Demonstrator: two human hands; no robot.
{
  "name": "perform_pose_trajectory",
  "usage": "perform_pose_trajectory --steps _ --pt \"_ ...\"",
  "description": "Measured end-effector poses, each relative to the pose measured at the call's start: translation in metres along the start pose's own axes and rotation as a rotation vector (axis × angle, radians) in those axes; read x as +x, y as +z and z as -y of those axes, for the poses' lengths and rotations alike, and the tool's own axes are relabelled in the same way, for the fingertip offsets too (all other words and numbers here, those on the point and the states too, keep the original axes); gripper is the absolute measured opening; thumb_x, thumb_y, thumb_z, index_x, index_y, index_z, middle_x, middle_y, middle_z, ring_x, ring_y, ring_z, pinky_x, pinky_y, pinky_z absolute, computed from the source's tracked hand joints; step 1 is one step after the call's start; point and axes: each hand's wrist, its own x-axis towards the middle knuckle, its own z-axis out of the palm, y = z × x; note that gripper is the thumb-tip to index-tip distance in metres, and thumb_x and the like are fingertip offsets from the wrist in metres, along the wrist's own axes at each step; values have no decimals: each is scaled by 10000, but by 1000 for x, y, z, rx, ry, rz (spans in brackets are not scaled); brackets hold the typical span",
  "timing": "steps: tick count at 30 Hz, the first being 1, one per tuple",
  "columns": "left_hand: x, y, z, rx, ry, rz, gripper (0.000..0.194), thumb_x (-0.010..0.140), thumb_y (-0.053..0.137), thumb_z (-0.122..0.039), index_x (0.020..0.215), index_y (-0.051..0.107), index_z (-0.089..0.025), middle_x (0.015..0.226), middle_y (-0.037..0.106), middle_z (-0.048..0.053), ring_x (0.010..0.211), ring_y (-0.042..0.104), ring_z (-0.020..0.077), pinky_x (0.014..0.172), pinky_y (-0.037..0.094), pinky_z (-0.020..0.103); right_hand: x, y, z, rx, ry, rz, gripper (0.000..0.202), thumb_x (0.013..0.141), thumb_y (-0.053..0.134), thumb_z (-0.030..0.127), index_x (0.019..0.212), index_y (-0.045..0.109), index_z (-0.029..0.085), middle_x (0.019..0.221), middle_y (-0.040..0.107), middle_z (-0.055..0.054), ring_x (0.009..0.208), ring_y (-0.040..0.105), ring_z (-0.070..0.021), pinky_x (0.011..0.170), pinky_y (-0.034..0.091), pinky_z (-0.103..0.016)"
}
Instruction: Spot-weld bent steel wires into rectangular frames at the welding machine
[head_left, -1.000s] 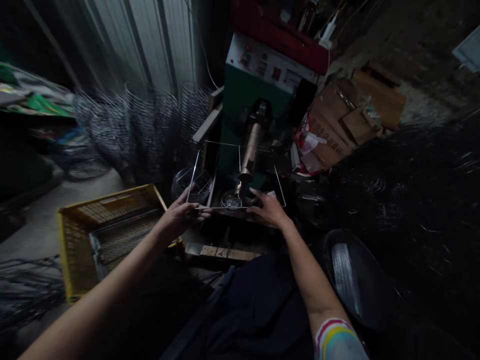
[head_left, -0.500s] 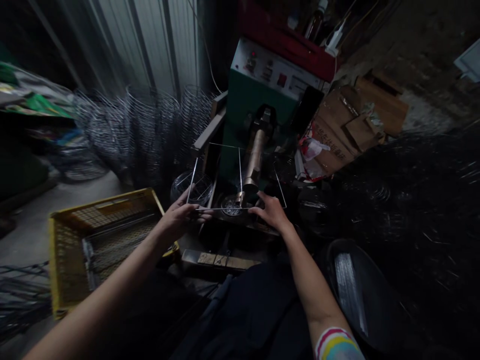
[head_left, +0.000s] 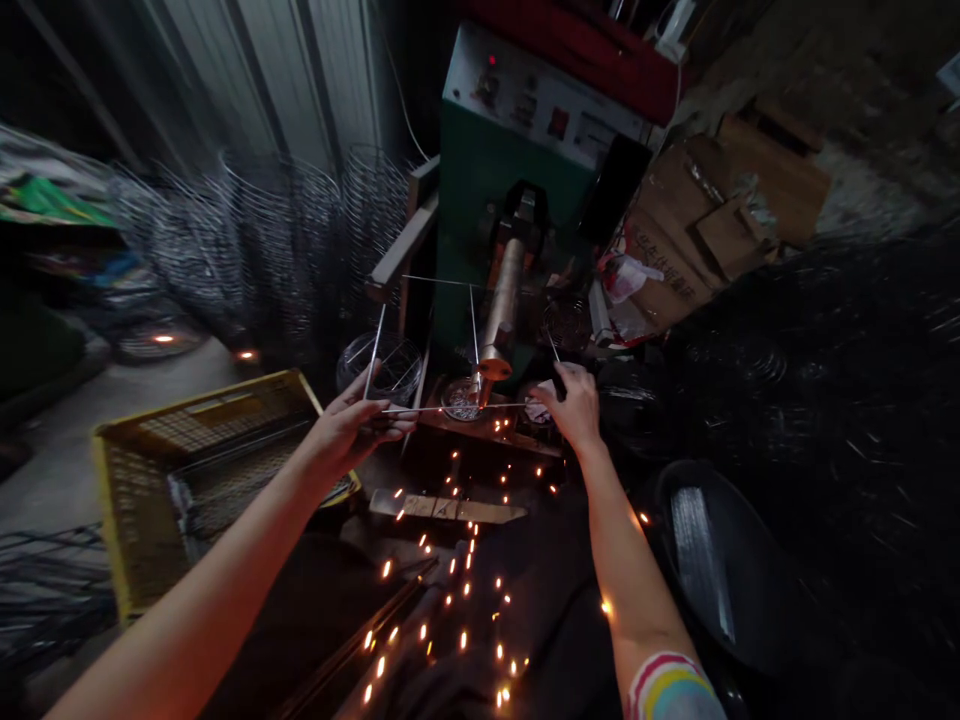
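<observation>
A thin wire frame (head_left: 429, 409) spans between my hands, under the copper-coloured electrode arm (head_left: 504, 308) of a green machine (head_left: 469, 195). My left hand (head_left: 352, 420) is closed on the frame's left corner. At the right end, my right hand (head_left: 574, 402) pinches the same frame. A middle rod of the frame meets the front rod beside the lower electrode (head_left: 482, 390), where an orange glow shows. Sparks fall from there over the dark clothing on my lap.
Wire rods lie in a yellow crate (head_left: 120, 520) at the left. Stacked wire baskets (head_left: 277, 240) stand behind it. Cardboard (head_left: 667, 240) leans at the right, and a black rounded object (head_left: 720, 570) sits near my right forearm.
Sparks have appeared at the electrodes and below. My right hand has moved right along the wire frame to its right corner. The view has shifted slightly.
</observation>
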Motion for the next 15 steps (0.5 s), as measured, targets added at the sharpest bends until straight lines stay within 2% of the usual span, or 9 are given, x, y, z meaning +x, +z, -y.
perform_pose_trajectory --steps 2,4,7,10,13,15 --pt "3 -1 0 -22 -1 27 960 797 572 -55 1600 55 -148 731 748 118 642 741 246 535 595 263 2 -4 -13 107 211 -38 436 854 667 460 1138 704 131 1205 669 -178 1161 601 -314 1008 458 -430" --pt "-1 -1 -1 -44 -3 44 987 780 598 -70 1601 55 -148 725 745 110 637 740 252 537 597 275 2 -7 -17 237 346 20 373 887 576 455 1001 719 129 998 727 -147 953 682 -280 856 533 -386" --pt "-29 -5 3 -58 -3 52 1024 771 650 -109 1605 61 -185 745 746 95 664 742 263 572 604 304 -18 -12 -6 315 363 72 440 887 503 538 934 681 138 749 702 -84 602 654 -205 554 521 -298" --pt "-73 -16 21 -51 -56 95 1055 785 718 -164 1604 59 -249 895 760 115 788 748 279 664 613 347 -80 -23 5 489 424 148 522 825 544 640 977 623 147 592 617 -10 412 545 -150 381 405 -232" --pt "-109 -34 37 -71 -150 93 1008 803 744 -201 1592 121 -280 1080 737 142 847 736 258 711 606 347 -173 -40 7 647 554 257 558 791 615 664 1033 581 164 585 604 16 404 564 -136 361 383 -191" --pt "-118 -46 36 -117 -206 37 854 868 678 -260 1573 198 -252 1114 723 148 784 723 226 676 595 328 -234 -55 6 648 641 313 541 801 608 681 1001 560 180 606 617 14 410 585 -138 365 401 -189"
